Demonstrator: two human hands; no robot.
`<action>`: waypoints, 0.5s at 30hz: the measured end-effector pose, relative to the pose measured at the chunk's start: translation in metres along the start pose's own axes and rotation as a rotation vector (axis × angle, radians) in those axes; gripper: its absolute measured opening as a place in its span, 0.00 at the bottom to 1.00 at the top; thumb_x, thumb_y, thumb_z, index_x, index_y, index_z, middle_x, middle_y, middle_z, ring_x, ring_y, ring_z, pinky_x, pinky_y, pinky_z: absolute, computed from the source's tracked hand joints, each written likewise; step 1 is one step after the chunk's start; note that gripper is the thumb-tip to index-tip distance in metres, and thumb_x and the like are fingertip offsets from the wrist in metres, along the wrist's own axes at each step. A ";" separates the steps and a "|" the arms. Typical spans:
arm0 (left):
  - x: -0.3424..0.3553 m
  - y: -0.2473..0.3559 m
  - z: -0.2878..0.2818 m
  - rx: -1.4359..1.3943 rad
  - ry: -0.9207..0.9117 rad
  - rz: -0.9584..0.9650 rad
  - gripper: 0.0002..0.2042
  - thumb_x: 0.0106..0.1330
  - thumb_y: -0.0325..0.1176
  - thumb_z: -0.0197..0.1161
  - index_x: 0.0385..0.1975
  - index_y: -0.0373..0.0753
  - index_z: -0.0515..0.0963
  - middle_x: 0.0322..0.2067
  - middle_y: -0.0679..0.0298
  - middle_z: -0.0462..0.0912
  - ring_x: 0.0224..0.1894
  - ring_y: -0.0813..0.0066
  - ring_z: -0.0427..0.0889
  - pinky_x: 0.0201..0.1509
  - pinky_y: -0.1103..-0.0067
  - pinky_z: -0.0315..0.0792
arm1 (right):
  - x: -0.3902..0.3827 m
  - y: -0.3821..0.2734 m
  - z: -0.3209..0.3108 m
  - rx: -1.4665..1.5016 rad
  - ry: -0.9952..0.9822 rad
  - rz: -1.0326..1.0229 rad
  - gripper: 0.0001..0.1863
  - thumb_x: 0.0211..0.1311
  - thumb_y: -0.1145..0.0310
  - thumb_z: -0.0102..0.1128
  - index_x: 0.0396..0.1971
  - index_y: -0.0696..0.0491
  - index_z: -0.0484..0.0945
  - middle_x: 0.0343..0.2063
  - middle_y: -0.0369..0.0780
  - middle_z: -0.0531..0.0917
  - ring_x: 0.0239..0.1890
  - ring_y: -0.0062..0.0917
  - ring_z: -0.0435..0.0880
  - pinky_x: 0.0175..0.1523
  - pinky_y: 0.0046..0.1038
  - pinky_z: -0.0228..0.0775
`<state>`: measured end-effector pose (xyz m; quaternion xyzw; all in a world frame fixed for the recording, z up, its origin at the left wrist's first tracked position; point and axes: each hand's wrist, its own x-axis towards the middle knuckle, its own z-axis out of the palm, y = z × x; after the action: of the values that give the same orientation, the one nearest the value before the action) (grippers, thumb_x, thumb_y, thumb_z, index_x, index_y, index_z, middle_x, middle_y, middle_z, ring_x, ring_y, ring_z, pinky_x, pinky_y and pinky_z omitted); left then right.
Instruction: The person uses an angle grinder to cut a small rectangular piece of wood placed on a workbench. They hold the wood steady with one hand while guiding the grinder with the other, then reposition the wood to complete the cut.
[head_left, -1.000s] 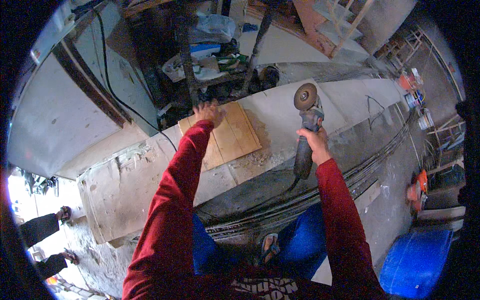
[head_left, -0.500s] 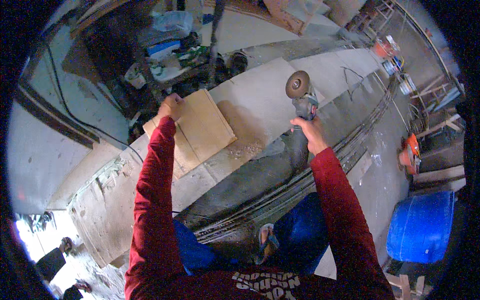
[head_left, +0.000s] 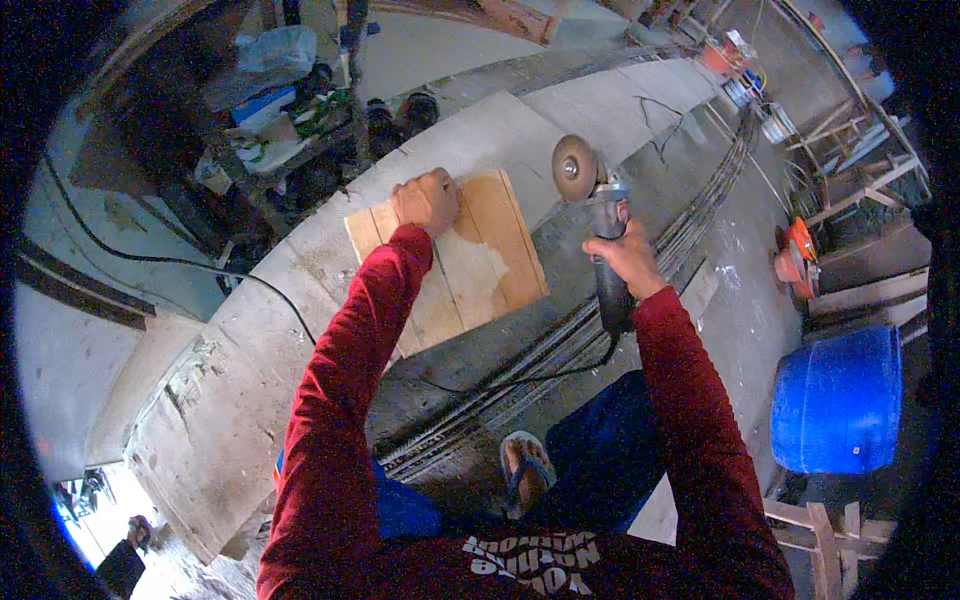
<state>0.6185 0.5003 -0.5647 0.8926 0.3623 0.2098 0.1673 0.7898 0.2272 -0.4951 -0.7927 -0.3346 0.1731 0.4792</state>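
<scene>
My left hand (head_left: 428, 201) is closed over the far edge of a light wooden board (head_left: 465, 275), which has plank lines across it. The board is tilted over the near edge of a long pale slab (head_left: 330, 230). In my right hand (head_left: 632, 260) is an angle grinder (head_left: 607, 215), gripped by its dark body. Its brown disc (head_left: 575, 168) points away from me, just off the board's right side and apart from it. A black cord (head_left: 560, 378) trails from the grinder's back end.
Long thin rods (head_left: 530, 360) lie along the floor between my foot (head_left: 528, 468) and the slab. A blue barrel (head_left: 838, 400) stands at the right, with an orange reel (head_left: 797, 262) beyond it. Cluttered shelving (head_left: 270, 130) is at the far left.
The board has moved right along the slab with my left hand, closer to the grinder. My right hand still holds the grinder, which has turned slightly. The view has shifted a little.
</scene>
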 end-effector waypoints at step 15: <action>-0.024 0.008 0.080 0.037 -0.002 0.241 0.16 0.63 0.44 0.57 0.44 0.41 0.79 0.38 0.49 0.84 0.41 0.48 0.82 0.49 0.59 0.74 | -0.025 0.064 -0.018 -0.206 -0.044 0.144 0.10 0.40 0.71 0.68 0.27 0.55 0.79 0.21 0.34 0.81 0.21 0.21 0.78 0.29 0.27 0.71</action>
<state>0.6472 0.4663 -0.6356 0.9328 0.2561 0.2207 0.1247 0.8054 0.1782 -0.5434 -0.8557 -0.3031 0.1890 0.3744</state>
